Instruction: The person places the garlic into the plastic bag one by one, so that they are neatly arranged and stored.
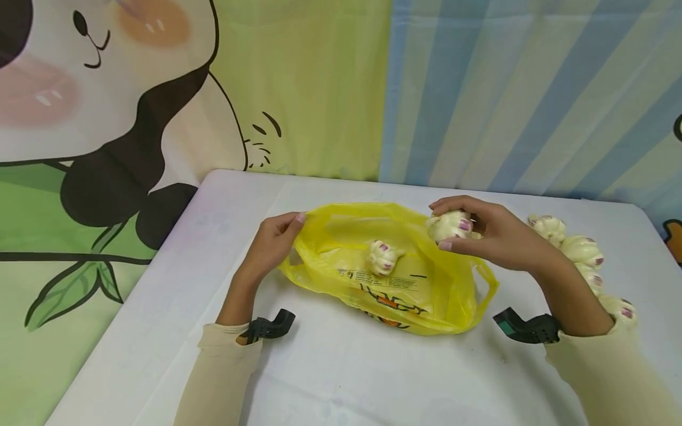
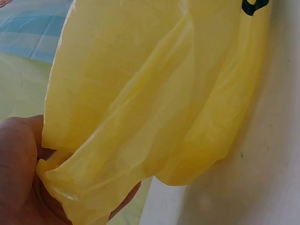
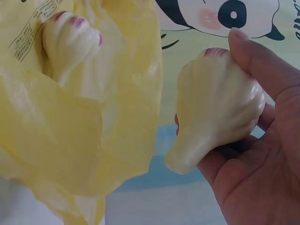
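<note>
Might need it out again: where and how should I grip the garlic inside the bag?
Probably from above, across the rounded body of the garlic: the yellow bag gapes open over it, and the narrow neck, pointing right, offers less hold.

Six garlic bulbs [image 1: 382, 258], one bag [image 1: 415, 290], two wrist cameras [image 1: 270, 326] and one table [image 1: 383, 378] show.

Your white desk [image 1: 330, 384] carries an open yellow plastic bag [image 1: 346, 284] between your left grip [image 1: 272, 245] and right grip [image 1: 498, 236]; four garlic bulbs [image 1: 582, 251] lie bunched to the right of your right grip.
</note>
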Tool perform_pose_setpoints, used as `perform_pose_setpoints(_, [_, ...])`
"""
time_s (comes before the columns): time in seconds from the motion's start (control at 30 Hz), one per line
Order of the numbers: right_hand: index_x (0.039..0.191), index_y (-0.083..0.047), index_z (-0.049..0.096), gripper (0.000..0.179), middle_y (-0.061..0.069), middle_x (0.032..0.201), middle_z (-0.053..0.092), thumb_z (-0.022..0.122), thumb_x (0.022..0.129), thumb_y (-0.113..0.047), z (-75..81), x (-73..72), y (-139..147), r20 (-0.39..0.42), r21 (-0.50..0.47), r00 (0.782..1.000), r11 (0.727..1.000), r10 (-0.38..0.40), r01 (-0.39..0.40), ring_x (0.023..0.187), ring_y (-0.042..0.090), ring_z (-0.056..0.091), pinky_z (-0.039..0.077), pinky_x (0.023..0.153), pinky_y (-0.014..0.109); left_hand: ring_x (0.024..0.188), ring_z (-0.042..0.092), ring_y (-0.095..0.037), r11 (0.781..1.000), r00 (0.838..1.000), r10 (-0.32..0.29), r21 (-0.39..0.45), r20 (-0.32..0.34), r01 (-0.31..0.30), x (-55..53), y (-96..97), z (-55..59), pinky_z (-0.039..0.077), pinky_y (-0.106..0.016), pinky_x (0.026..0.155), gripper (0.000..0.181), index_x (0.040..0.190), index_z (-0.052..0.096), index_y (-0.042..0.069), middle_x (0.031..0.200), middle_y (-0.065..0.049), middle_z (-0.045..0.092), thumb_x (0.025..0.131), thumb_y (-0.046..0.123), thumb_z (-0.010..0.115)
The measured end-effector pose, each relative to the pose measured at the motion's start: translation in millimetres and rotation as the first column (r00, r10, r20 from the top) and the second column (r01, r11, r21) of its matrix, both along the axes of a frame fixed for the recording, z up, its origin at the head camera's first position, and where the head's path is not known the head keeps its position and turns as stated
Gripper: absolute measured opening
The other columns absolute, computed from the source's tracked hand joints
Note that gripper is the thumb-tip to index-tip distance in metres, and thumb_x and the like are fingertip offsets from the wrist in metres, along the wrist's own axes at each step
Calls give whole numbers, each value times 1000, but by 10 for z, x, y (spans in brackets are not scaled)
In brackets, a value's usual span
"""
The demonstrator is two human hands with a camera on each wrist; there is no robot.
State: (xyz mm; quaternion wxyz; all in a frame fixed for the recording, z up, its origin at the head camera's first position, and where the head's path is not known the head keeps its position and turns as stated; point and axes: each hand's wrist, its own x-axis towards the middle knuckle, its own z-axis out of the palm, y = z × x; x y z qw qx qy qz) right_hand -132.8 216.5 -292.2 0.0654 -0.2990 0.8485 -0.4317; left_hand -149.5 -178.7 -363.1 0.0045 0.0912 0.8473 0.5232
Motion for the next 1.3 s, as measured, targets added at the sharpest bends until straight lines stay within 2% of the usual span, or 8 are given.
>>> perform_pose_setpoints(0.03, [130, -14, 58, 44, 3, 136, 51, 72, 89, -8, -10, -15, -19, 10, -2, 1000, 1000, 6, -6, 102, 13, 56, 50, 78, 23, 77, 47, -24, 1000, 1000, -1, 1, 1, 1, -2, 2, -2, 39, -39, 73, 47, 99, 67, 5, 72, -11, 44, 100, 49, 48])
perform_pose_setpoints(0.23, [128, -12, 58, 42, 5, 136, 51, 72, 89, -8, -82, -72, -92, 26, -17, 999, 999, 48, -48, 100, 15, 52, 46, 78, 25, 84, 51, -23, 1000, 1000, 6, -8, -4, -6, -14, 13, -27, 41, -38, 77, 45, 107, 70, 7, 79, -10, 54, 101, 46, 48])
perform_pose_setpoints(0.47, [128, -7, 57, 41, 12, 137, 49, 71, 89, -6, -190, -101, -168, 100, -70, 989, 993, 105, -98, 99, 19, 58, 53, 78, 30, 82, 51, -23, 1000, 1000, -8, -4, -22, 8, -33, 33, -58, 43, -38, 78, 44, 108, 70, 7, 82, -9, 58, 101, 44, 48])
perform_pose_setpoints(0.6, [128, -7, 57, 41, 10, 137, 48, 71, 89, -7, -247, -118, -228, 138, -68, 983, 992, 119, -111, 100, 21, 58, 53, 78, 32, 80, 51, -23, 1000, 1000, -14, -4, -22, 14, -31, 48, -70, 43, -38, 75, 44, 109, 71, 7, 85, -8, 61, 102, 44, 48])
perform_pose_setpoints(0.77, [128, -7, 56, 40, 12, 136, 48, 70, 90, -8, -327, -146, -311, 188, -59, 972, 990, 139, -130, 95, 24, 60, 53, 78, 32, 67, 43, -22, 999, 999, -34, -7, -13, 34, -19, 111, -104, 39, -37, 67, 42, 92, 67, 7, 68, -7, 44, 101, 44, 49])
perform_pose_setpoints(0.87, [127, -6, 56, 40, 12, 133, 50, 71, 90, -8, -391, -155, -331, 192, -34, 972, 991, 137, -133, 90, 24, 59, 53, 74, 32, 62, 38, -21, 998, 998, -60, 1, -14, 60, -15, 159, -123, 37, -36, 65, 42, 86, 64, 7, 64, -6, 34, 102, 43, 49])
perform_pose_setpoints(1.1, [128, -7, 56, 41, 11, 126, 53, 71, 90, -11, -494, -205, -373, 212, -28, 968, 991, 132, -129, 92, 27, 59, 53, 76, 33, 74, 49, -22, 997, 997, -74, -9, -18, 73, -19, 180, -116, 40, -38, 73, 40, 93, 68, 9, 68, -7, 41, 102, 43, 48])
perform_pose_setpoints(1.3, [128, -9, 56, 41, 11, 124, 53, 72, 90, -12, -546, -239, -447, 212, -48, 969, 992, 126, -119, 94, 27, 58, 53, 77, 36, 77, 50, -22, 998, 997, -69, -8, -17, 69, -16, 160, -113, 40, -37, 74, 39, 96, 69, 9, 69, -7, 43, 102, 42, 48])
